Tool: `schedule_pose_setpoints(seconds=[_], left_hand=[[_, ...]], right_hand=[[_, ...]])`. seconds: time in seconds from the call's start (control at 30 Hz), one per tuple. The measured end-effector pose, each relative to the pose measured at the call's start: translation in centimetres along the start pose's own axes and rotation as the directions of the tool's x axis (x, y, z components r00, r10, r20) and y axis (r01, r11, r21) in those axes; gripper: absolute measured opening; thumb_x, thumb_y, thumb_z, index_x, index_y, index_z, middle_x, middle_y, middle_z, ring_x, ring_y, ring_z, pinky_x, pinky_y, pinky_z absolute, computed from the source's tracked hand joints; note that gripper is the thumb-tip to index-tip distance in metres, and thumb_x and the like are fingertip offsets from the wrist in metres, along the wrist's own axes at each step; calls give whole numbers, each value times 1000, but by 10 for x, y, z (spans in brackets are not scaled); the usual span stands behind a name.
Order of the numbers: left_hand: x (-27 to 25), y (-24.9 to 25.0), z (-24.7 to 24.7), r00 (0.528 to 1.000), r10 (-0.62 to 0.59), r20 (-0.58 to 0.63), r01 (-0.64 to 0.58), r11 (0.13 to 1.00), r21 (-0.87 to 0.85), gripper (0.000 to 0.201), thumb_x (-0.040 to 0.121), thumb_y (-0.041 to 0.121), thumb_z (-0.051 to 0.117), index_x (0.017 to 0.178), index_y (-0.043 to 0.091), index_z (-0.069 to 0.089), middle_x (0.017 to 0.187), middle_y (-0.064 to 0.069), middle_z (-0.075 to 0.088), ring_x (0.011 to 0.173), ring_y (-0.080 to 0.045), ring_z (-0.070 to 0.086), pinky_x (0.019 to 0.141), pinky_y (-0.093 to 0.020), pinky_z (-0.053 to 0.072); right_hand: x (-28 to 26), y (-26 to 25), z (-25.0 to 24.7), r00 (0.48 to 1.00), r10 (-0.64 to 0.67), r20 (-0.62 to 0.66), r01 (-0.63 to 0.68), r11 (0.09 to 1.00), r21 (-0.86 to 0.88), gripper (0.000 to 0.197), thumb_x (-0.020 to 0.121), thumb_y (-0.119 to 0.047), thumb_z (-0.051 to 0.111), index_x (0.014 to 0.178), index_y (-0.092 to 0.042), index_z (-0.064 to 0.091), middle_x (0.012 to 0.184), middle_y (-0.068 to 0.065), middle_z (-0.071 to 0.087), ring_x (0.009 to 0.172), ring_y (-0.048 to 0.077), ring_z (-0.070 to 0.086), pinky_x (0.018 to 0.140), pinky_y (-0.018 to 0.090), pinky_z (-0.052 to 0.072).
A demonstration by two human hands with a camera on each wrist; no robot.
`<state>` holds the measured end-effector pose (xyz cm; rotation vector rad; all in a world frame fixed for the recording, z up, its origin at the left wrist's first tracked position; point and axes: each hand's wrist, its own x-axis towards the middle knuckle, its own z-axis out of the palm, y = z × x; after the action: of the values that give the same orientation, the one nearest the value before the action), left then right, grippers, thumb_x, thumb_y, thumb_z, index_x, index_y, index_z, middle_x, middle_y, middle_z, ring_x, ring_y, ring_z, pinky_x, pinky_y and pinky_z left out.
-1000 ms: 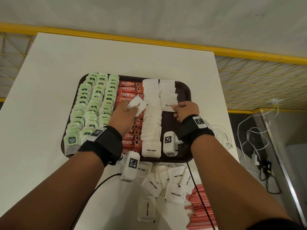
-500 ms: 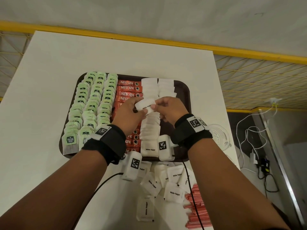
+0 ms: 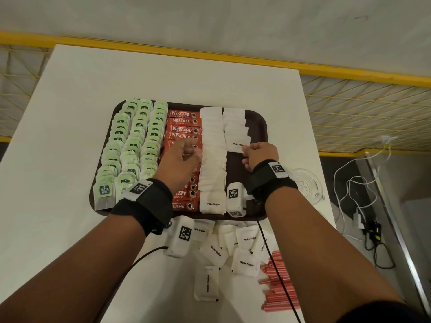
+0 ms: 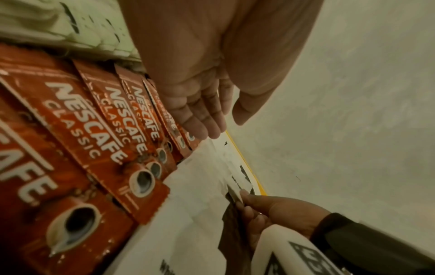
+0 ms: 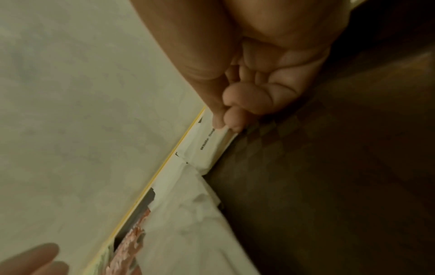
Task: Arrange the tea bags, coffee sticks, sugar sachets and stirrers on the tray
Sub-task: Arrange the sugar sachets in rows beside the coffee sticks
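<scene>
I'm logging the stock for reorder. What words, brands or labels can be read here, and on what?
"NESCAFE CLASSIC": red coffee sticks on the tray.
"White Sugar": sachet pinched by the right hand, and loose sachets on the table.
"McCoy teas": green tea bag tag.
Square code markers on the wrist gear: no words.

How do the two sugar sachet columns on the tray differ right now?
The left sugar column runs the tray's whole depth; the right sugar column stops about halfway. The right hand pinches the right column's nearest sachet; the open left hand holds nothing. Both overlap like shingles.
</scene>
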<state>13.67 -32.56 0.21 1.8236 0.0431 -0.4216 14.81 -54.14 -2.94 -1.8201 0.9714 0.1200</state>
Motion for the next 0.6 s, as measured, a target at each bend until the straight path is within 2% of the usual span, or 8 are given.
schedule_pose_setpoints(seconds=[0.03,0.1,0.2,0.27,0.37,0.4,0.47,0.6], left_hand=[[-2,0,-1,1000,2,-1,-2,1000,-4,35,97,23,57,132,22,51,117,3,60,106,-12,62,85,-29,56],[-7,-1,-4,1000,18,-2,-18,1000,4,32,97,24,57,129,24,51,118,2,60,105,-12,61,84,-28,56],[-18,-2,-9,999,36,-6,-36,998,43,27,97,25,57,124,25,54,116,3,61,104,-14,63,85,-30,57],[-26,-3,-13,999,35,2,-35,996,85,23,97,26,58,119,23,57,114,4,62,103,-13,63,89,-36,57],[-46,-3,-18,998,32,45,-39,986,160,18,96,25,58,114,24,61,109,6,63,101,-13,64,91,-39,55],[-54,-4,-18,998,35,60,-45,981,187,16,96,25,58,112,24,61,108,6,64,99,-12,64,90,-38,55],[-72,-9,-16,994,51,96,-74,964,256,13,97,26,58,109,24,61,105,8,64,96,-7,62,86,-29,53],[-107,-25,-6,979,85,187,-159,890,428,13,96,25,60,108,22,65,105,11,62,91,5,55,76,-6,38]], right_hand=[[0,0,1,1000,-14,-3,14,999,-47,12,89,-26,69,90,-15,65,74,4,68,56,18,63,76,42,60],[-1,0,0,999,-34,-10,32,992,-121,21,87,-29,71,74,-20,58,71,5,69,59,22,67,80,46,59],[-8,-5,-4,996,-87,-6,83,967,-240,32,87,-30,70,64,-15,52,76,14,72,76,33,71,81,47,58],[-15,-6,-7,991,-136,-1,130,953,-273,29,85,-35,70,77,-10,57,81,15,72,80,33,71,81,46,58],[-41,-10,-16,981,-182,66,194,933,-302,33,87,-39,68,99,-9,61,79,11,70,63,27,70,68,39,61],[-55,-10,-19,973,-196,120,225,920,-321,30,88,-38,66,99,-11,61,79,8,68,59,24,69,64,36,60],[-82,-8,-26,940,-247,237,320,878,-356,24,89,-36,66,96,-14,60,83,3,66,62,19,67,66,34,60],[-130,16,-44,840,-307,447,500,759,-417,15,87,-27,70,95,-17,62,83,-8,58,75,12,58,72,28,48]])
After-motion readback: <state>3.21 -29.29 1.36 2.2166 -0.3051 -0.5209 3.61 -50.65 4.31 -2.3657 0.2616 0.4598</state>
